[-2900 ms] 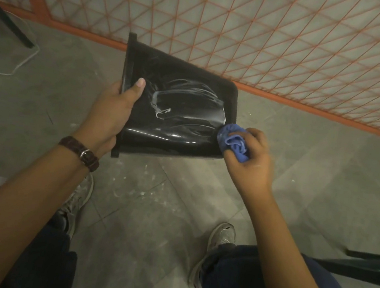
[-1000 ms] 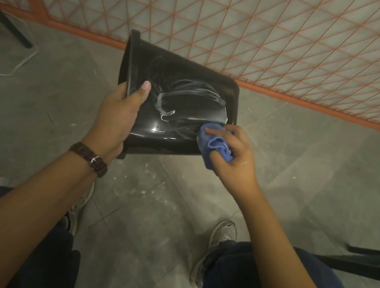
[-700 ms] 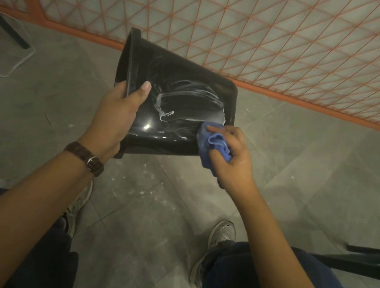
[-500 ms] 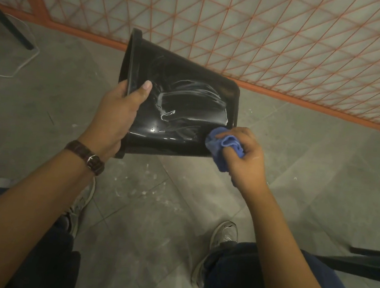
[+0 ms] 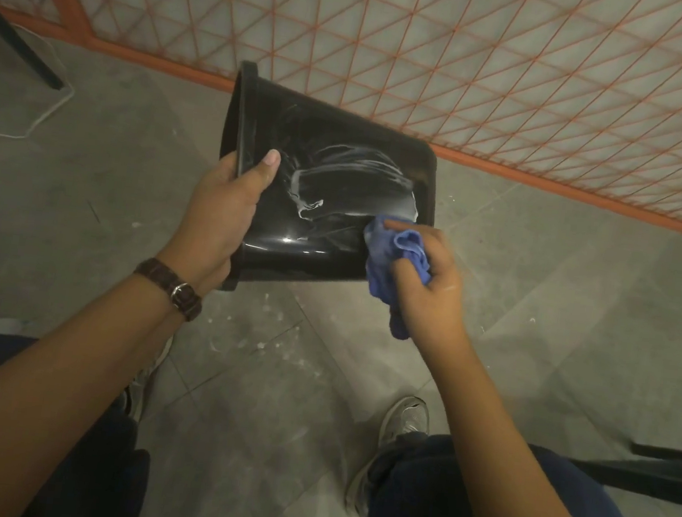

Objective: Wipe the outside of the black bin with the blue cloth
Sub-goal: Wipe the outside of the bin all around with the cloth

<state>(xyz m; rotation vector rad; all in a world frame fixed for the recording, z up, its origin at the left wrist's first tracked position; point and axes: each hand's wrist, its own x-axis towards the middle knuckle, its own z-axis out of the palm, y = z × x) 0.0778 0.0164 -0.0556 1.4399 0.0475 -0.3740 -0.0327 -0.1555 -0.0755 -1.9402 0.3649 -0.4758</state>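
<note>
Above grey floor tiles (image 5: 270, 400), the left hand (image 5: 217, 217) keeps its grip clamped on the black bin (image 5: 338, 198) rim, tilting it sideways so the right hand (image 5: 430, 288), grip bunching the blue cloth (image 5: 386, 259), reaches smeared wall.

Glossy black bin (image 5: 338, 198) streaked white, blue cloth (image 5: 390, 260), orange-gridded wall (image 5: 483, 61).

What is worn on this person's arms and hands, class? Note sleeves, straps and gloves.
Both forearms are bare, with no sleeves in view and no gloves. The left hand has a dark brown woven wristband with a silver buckle at its wrist. The right hand and its wrist wear nothing.
</note>
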